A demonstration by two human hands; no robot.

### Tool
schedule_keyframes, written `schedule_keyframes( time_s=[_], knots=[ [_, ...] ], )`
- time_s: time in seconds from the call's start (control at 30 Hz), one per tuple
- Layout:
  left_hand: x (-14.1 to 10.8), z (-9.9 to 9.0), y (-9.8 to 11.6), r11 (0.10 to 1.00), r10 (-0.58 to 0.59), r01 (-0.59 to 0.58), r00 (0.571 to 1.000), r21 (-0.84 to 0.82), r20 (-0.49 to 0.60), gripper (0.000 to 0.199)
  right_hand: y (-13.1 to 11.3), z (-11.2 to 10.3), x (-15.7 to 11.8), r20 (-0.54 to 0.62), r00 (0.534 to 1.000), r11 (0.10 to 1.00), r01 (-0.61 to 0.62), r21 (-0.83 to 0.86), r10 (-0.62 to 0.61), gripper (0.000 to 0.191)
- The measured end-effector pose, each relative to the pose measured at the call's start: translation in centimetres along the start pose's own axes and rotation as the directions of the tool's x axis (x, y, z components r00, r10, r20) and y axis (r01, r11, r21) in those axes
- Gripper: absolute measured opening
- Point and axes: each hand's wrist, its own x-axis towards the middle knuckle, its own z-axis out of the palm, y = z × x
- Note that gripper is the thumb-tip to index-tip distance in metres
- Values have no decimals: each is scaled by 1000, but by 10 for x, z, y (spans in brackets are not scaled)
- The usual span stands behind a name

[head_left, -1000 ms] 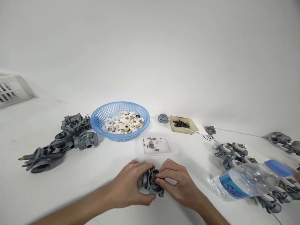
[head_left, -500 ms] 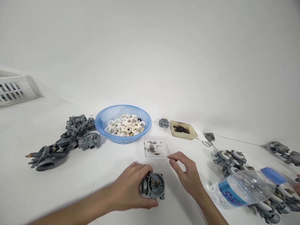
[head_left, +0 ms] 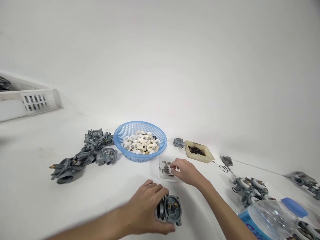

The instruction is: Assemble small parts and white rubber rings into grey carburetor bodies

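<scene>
With my left hand (head_left: 146, 210), I have the metal body (head_left: 173, 209) gripped from its side, fingers over the far edge and thumb along the near one. It sits low in view, near the front of the surface (head_left: 87, 206), its open face up and brass pieces (head_left: 176, 205) showing inside. That grip should be firm but light, so the cavity points at me and nothing tips.

My right hand (head_left: 187, 171) is over the shallow tray (head_left: 165, 178), fingers curled and only partly open at the tips; I cannot tell whether they have hold of anything. Small metal parts (head_left: 166, 168) lie close together there, so I judge a steep approach and a narrow fingertip pinch on one piece best; a sideways sweep could scatter its neighbours. The forearm wants room from the bottle (head_left: 277, 216) at my right.
</scene>
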Motion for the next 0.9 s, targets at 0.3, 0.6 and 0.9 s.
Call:
schedule_keyframes(
  time_s=[0.3, 0.6, 0.9],
  knots=[
    [-2, 1, -3, 999, 8, -8, 1000, -44, 10, 70, -19, -5, 32, 233, 972, 993, 19, -117, 9, 29],
    [-2, 10, -10, 1000, 11, -11, 1000, -22, 7, 66, -35, -70, 32, 230, 969, 986, -55, -155, 90, 17],
    [4, 19, -21, 989, 23, -30, 999, 148, 46, 67, -92, -58, 117, 171, 983, 973, 102, -206, -67, 25]
  ],
)
